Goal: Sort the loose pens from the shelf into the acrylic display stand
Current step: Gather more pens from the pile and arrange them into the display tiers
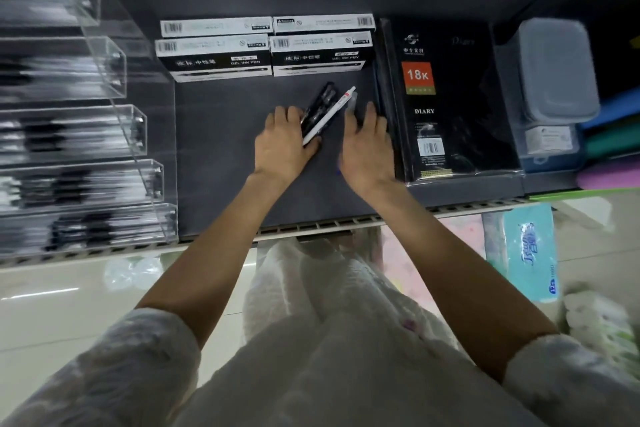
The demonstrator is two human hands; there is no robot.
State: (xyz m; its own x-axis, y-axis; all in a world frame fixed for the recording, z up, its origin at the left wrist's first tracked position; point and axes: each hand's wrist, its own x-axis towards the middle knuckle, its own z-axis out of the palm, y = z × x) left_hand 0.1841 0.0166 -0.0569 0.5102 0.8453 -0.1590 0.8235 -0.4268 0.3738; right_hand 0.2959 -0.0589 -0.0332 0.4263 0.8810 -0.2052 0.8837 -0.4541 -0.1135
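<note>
My left hand (282,142) grips a small bunch of pens over the dark shelf (221,184): several black pens (320,104) and one white pen (332,113) with a red band near its tip. My right hand (367,146) lies just right of the bunch with its fingers curled down onto the shelf; a clear pen (352,103) pokes out above its fingertips. Whether it holds that pen is hidden. The tiered acrylic display stand (114,97) stands at the left, its rows filled with blurred black and white pens.
Several gel ink pen boxes (214,57) are stacked at the back of the shelf. A black wrapped diary (446,104) lies right of my right hand, with grey plastic boxes (554,69) beyond it. A tissue pack (530,253) sits below the shelf edge.
</note>
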